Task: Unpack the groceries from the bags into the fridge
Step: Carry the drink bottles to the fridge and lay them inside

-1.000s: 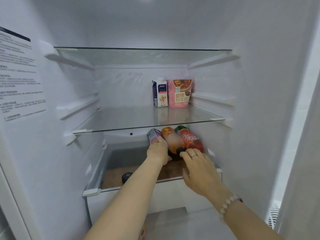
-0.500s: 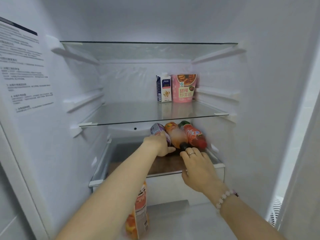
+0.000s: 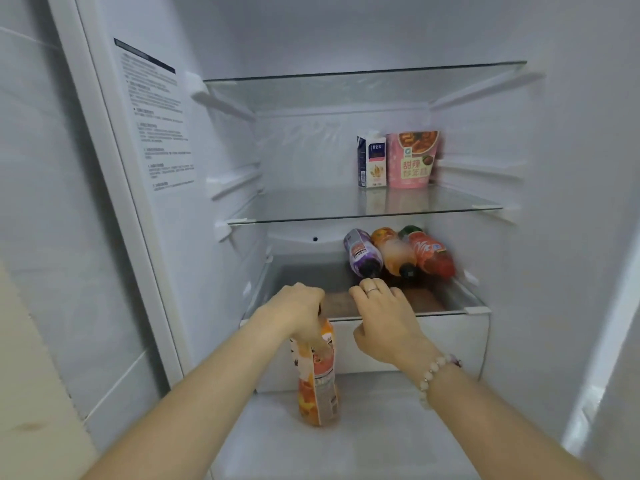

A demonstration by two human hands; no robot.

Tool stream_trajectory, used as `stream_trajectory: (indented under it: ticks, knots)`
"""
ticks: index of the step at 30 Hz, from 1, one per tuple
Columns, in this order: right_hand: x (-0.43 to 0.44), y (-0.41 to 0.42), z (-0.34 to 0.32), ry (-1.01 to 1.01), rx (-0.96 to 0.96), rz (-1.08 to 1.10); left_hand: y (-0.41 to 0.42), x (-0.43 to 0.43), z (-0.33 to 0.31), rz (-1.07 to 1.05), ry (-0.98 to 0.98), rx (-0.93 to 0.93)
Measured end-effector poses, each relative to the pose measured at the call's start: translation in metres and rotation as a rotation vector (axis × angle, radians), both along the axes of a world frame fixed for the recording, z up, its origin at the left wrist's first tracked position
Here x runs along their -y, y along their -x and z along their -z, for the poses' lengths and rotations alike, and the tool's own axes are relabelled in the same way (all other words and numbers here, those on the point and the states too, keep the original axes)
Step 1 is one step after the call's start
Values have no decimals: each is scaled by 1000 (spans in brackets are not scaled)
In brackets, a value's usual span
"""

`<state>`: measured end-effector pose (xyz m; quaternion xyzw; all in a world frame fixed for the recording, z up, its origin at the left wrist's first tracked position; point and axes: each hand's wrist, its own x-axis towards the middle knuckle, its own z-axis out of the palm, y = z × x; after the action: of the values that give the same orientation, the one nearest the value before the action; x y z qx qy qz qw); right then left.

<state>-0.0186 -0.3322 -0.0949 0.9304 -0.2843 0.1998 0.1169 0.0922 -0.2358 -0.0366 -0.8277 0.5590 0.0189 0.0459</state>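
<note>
My left hand (image 3: 298, 306) is clamped round the top of an orange juice bottle (image 3: 317, 375), which hangs upright just in front of the lowest glass shelf (image 3: 453, 310). My right hand (image 3: 384, 320) rests on that shelf's front edge, fingers loosely bent, holding nothing. Three more lie side by side at the shelf's back right (purple bottle (image 3: 362, 259), peach bottle (image 3: 393, 252), red bottle (image 3: 429, 258)), caps towards me.

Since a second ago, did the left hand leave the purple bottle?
Yes. The left hand pulled back from the purple bottle toward the front of the bottom glass shelf.
</note>
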Motion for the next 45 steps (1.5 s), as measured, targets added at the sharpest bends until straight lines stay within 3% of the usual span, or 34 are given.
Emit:
stream_trajectory:
  ticks: [3, 9, 15, 25, 34, 45]
  knots:
    - [-4, 6, 1, -40, 14, -9, 2, -12, 3, 39, 39, -51]
    - [-10, 24, 10, -172, 59, -19, 9, -43, 24, 30, 361, -208]
    - [-48, 33, 10, -673, 137, -254, 14, -58, 39, -42, 597, -454]
    - [-81, 31, -43, -515, 611, -355, 54, -89, -24, 103, 903, -189]
    - [-66, 16, -37, -461, 734, -440, 46, -66, 5, 119, 1146, -131]
    - [-42, -7, -12, -516, 788, -463, 21, -33, 38, 235, 1134, 36]
